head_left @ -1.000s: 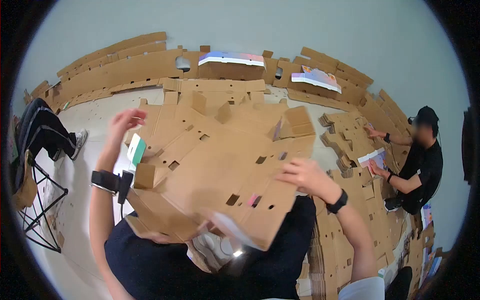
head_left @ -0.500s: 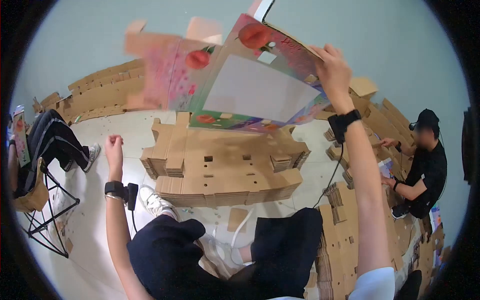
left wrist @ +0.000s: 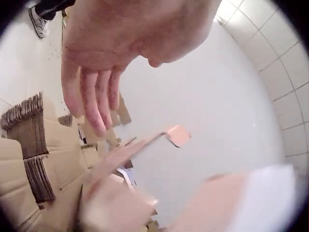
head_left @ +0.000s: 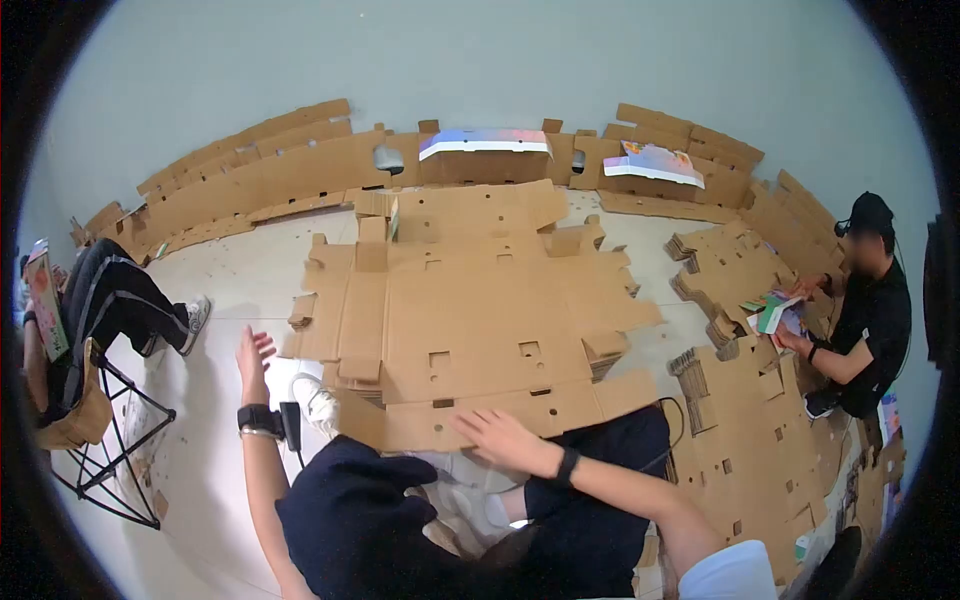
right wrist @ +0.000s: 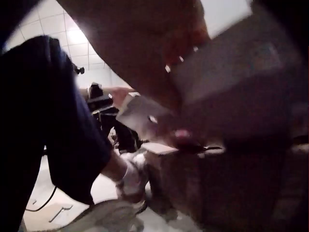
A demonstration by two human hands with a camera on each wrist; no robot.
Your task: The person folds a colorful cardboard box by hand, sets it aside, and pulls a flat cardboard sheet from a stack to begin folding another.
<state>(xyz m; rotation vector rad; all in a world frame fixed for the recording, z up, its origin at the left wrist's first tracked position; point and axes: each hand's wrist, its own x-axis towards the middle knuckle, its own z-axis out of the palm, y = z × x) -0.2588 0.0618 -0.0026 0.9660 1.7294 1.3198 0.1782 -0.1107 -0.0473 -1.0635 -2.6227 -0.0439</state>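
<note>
A flat brown die-cut cardboard sheet (head_left: 480,320) with slots and flaps lies plain side up on top of a stack of like sheets in front of my knees. My right hand (head_left: 500,438) is at the sheet's near edge, fingers stretched out over it. In the right wrist view this spot is dark and blurred. My left hand (head_left: 255,355) hovers left of the stack, fingers loosely extended and holding nothing. The left wrist view shows that hand (left wrist: 104,82) above stacked cardboard edges (left wrist: 41,179), with a blurred cardboard piece (left wrist: 116,159) below it.
More cardboard stacks (head_left: 740,440) stand to the right, where a person in black (head_left: 865,310) handles a printed sheet (head_left: 775,315). Cardboard panels (head_left: 280,160) line the wall. At left, another person's legs (head_left: 115,290) show beside a folding stool (head_left: 110,430).
The sheet, raised in my right hand with its printed flower side showing, is now down on the stack, brown side up. My right hand has come down to the near edge; the left hand's fingers have uncurled.
</note>
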